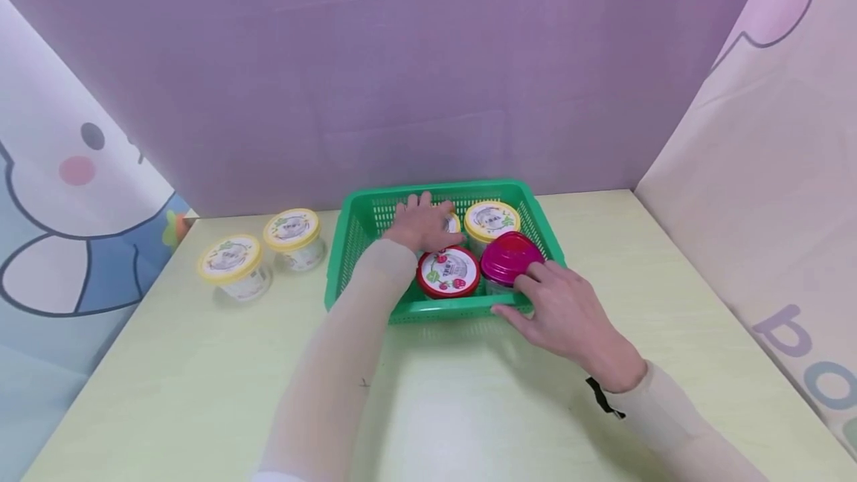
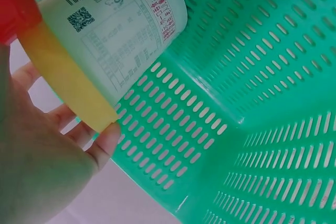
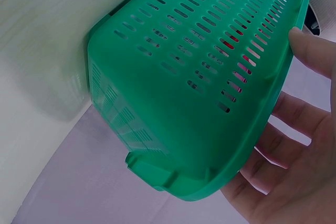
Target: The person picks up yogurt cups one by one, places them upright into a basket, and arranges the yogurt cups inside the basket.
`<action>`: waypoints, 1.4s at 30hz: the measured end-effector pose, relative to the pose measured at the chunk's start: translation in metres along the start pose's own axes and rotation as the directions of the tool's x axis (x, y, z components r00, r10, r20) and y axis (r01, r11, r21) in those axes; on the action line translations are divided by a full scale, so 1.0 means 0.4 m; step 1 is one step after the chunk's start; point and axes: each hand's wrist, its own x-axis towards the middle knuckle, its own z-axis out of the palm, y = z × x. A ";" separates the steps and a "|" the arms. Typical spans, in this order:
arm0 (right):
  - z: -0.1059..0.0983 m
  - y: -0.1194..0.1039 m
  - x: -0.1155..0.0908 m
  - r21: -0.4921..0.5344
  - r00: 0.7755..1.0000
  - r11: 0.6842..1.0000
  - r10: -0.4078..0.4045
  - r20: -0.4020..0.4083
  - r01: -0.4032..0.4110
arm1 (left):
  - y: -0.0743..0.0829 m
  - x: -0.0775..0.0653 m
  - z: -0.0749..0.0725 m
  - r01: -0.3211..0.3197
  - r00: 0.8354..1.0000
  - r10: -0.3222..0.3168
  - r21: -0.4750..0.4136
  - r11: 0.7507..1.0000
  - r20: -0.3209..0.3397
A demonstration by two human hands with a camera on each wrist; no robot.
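Observation:
A green plastic basket (image 1: pixel 343 244) with slotted walls stands at the back of the table. My left hand (image 1: pixel 422 227) reaches into it and grips a yellow-lidded tub (image 2: pixel 113 35) from above, with thumb and fingers round the lid's edge. In front of that hand sits a red-lidded tub (image 1: pixel 448 272). My right hand (image 1: pixel 569 311) holds the basket's front right rim, thumb outside and fingers curled over the rim, close by a tub with a magenta lid (image 1: pixel 512 255). Behind this one is another yellow-lidded tub (image 1: pixel 492 220).
Two more yellow-lidded tubs, one nearer (image 1: pixel 230 259) and one farther back (image 1: pixel 292 233), stand on the table (image 1: pixel 428 407) left of the basket. A purple backdrop (image 1: pixel 428 73) rises right behind the basket. Printed cloths hang at both sides.

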 end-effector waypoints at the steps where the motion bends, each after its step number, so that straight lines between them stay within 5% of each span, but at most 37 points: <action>1: 0.000 0.000 0.000 0.001 1.000 1.000 -0.001 -0.003 0.001 | 0.001 0.000 -0.001 -0.001 1.000 0.001 -0.001 1.000 -0.002; 17: 0.000 -0.001 0.007 -0.002 1.000 1.000 -0.020 -0.013 0.020 | 0.001 -0.009 -0.011 -0.008 0.999 0.003 -0.096 0.995 -0.052; 30: 0.003 0.002 0.008 -0.002 1.000 1.000 -0.013 0.004 0.013 | -0.005 -0.035 -0.045 -0.020 0.996 0.016 -0.043 0.999 -0.090; 42: 0.000 0.003 0.005 0.001 1.000 1.000 0.008 0.023 -0.009 | -0.063 -0.072 -0.077 0.028 0.998 -0.029 -0.012 1.000 -0.059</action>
